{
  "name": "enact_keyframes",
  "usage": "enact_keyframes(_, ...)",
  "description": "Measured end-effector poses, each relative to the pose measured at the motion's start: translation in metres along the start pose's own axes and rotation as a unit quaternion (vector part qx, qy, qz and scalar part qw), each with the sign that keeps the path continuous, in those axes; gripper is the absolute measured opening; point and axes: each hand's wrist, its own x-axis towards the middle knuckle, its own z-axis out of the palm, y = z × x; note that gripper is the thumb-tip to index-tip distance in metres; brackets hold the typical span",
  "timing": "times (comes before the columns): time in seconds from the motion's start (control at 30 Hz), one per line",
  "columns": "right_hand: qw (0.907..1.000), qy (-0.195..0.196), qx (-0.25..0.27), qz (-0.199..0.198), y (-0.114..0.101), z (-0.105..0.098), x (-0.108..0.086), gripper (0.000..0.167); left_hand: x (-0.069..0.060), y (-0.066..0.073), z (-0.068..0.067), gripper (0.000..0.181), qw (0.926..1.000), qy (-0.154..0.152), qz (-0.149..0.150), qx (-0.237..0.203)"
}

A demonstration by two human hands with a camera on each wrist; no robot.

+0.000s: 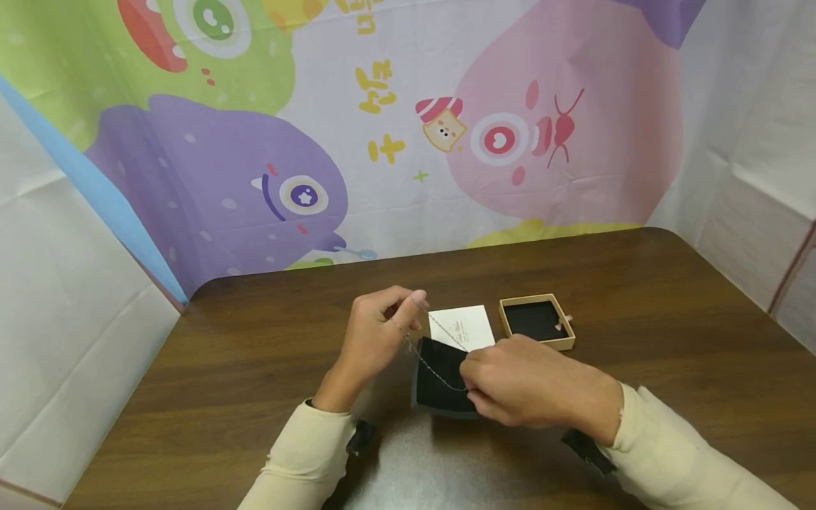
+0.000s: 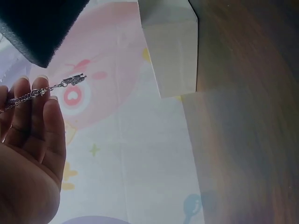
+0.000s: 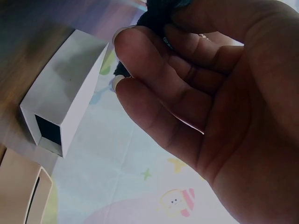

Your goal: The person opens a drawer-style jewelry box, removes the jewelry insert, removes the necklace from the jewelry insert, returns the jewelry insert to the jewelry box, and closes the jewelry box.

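Observation:
A thin silver chain [image 1: 438, 378] hangs in a loop between the two hands in the head view. My left hand [image 1: 376, 333] pinches it between thumb and forefinger. In the left wrist view, a small metal piece [image 2: 74, 79] ends the chain beside the fingertips. My right hand [image 1: 529, 382] grips the right edge of a black foam pad [image 1: 436, 400], which is held tilted above the table. The chain's other end runs to the right fingers, where they hide it. In the right wrist view, dark foam [image 3: 159, 18] shows between thumb and fingers.
Behind the pad, a white box sleeve [image 1: 468, 322] with printed lettering lies on the brown table [image 1: 255, 368]. To its right is a tan-rimmed box tray [image 1: 557, 345] with a black inside and a ribbon tab [image 1: 566, 322]. A cartoon-printed cloth [image 1: 395, 191] hangs behind the table.

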Motion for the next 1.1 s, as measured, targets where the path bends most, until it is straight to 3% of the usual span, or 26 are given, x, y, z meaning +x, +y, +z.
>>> enact_keyframes(0.47, 0.9998, -0.008, 0.007, 0.017, 0.002, 0.001, 0.000, 0.021, 0.001, 0.007, -0.003, 0.031, 0.9993, 0.007, -0.033, -0.019)
enact_keyframes(0.8, 0.9998, 0.002, -0.005, 0.017, 0.004, 0.000, -0.001, 0.023, 0.003, 0.013, -0.006, 0.026, 0.9967, 0.050, -0.059, -0.024)
enact_keyframes(1.1, 0.9997, 0.009, -0.007, 0.024, 0.006, -0.002, -0.001, 0.024, 0.004, 0.014, -0.010, 0.034, 0.9955, 0.070, -0.059, -0.026)
